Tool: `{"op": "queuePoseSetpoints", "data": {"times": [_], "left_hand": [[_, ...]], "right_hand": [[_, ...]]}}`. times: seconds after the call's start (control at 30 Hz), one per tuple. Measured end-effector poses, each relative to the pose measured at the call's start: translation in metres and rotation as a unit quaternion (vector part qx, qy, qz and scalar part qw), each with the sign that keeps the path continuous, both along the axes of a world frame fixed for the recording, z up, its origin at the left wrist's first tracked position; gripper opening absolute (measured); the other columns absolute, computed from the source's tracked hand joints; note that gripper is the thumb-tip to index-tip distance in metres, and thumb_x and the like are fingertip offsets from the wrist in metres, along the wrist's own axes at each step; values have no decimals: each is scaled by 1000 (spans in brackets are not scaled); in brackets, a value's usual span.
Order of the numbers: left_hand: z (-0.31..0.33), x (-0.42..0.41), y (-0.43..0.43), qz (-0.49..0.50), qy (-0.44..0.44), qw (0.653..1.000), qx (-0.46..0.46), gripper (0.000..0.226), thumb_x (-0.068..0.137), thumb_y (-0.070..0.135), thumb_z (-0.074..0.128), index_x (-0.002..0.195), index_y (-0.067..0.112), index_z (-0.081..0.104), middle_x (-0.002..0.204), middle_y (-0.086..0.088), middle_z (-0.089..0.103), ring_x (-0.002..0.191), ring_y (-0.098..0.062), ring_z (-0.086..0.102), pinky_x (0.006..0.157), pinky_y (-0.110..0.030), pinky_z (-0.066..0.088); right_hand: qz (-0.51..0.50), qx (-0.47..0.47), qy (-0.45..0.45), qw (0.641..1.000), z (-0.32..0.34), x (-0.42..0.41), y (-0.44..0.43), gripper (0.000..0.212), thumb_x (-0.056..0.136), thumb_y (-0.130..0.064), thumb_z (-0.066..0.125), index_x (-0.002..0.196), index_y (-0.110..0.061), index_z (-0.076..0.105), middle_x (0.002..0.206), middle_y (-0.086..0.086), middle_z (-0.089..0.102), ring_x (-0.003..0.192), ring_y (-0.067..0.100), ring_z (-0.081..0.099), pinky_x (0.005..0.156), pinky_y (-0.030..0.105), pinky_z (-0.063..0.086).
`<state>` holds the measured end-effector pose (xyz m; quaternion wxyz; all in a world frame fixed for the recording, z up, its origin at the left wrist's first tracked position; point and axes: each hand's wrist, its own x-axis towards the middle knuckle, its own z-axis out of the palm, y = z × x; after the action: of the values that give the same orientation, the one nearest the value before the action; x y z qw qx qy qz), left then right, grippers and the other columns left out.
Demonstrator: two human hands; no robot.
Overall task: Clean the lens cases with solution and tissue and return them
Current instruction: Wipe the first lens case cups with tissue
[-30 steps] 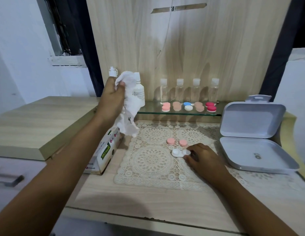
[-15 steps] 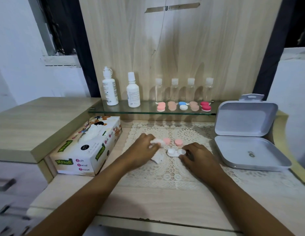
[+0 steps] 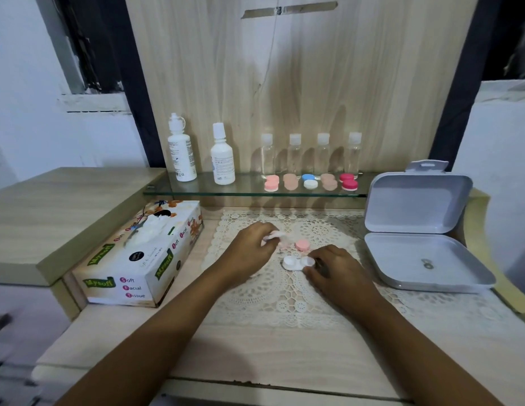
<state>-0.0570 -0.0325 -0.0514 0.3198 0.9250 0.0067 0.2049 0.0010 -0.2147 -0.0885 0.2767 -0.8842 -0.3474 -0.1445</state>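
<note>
the left hand [image 3: 249, 252] is low over the lace mat [image 3: 284, 300], fingers curled round a small crumpled tissue [image 3: 273, 235] bunched at its fingertips. the right hand [image 3: 339, 273] rests on the mat with its fingers bent, pinching the right end of the white lens case [image 3: 296, 262]. that case lies flat on the mat between the two hands. just beyond it sits a pink cap [image 3: 302, 245]; a second pinkish shape to its left, under the tissue, is too blurred to tell

to the left of the mat stands a tissue box [image 3: 138, 259] with a sheet poking out of its top. behind the mat runs a glass shelf [image 3: 240, 191] carrying two white solution bottles [image 3: 182, 153] at its left end, four small clear bottles [image 3: 294, 155] against the wooden back panel, and a row of capped lens cases [image 3: 309, 181] in pink, peach, blue-and-white and red in front of them. at the right a grey hinged box [image 3: 416, 203] lies open, lid tilted up, with a small ring-shaped object [image 3: 427, 263] on its floor
</note>
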Motion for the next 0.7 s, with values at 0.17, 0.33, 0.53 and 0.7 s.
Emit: {"op": "queuePoseSetpoints", "data": {"times": [0.17, 0.33, 0.53, 0.7], "left_hand": [[1, 6, -19, -63, 23, 996, -62, 6, 91, 20, 56, 95, 25, 53, 90, 14, 60, 78, 4, 54, 62, -7, 37], [-14, 11, -16, -66, 15, 998, 19, 13, 90, 24, 60, 100, 17, 62, 96, 6, 62, 80, -2, 52, 65, -7, 37], [-19, 8, -4, -71, -7, 992, 108, 29, 89, 30, 61, 102, 6, 69, 105, 1, 61, 94, -10, 55, 81, -23, 45], [-21, -1, 3, -75, 34, 982, 168, 31, 93, 34, 53, 113, 16, 67, 122, 7, 52, 110, -9, 47, 94, -30, 42]], "right_hand": [[-4, -6, 4, 1000, 0, 1, 1, 23, 87, -33, 57, 102, -15, 61, 101, 1, 60, 95, 20, 51, 72, 27, 33], [-4, -18, -2, 1000, 0, 1, 1, 23, 87, -33, 58, 85, -11, 55, 86, 1, 53, 83, 19, 45, 66, 29, 27], [-3, -19, 9, 1000, 1, 2, 1, 28, 88, -36, 56, 109, -17, 60, 109, 0, 59, 101, 19, 50, 80, 29, 36], [-4, -23, 4, 1000, 0, 2, 0, 34, 90, -36, 53, 120, -20, 56, 121, -4, 56, 108, 16, 48, 85, 26, 35]]}}
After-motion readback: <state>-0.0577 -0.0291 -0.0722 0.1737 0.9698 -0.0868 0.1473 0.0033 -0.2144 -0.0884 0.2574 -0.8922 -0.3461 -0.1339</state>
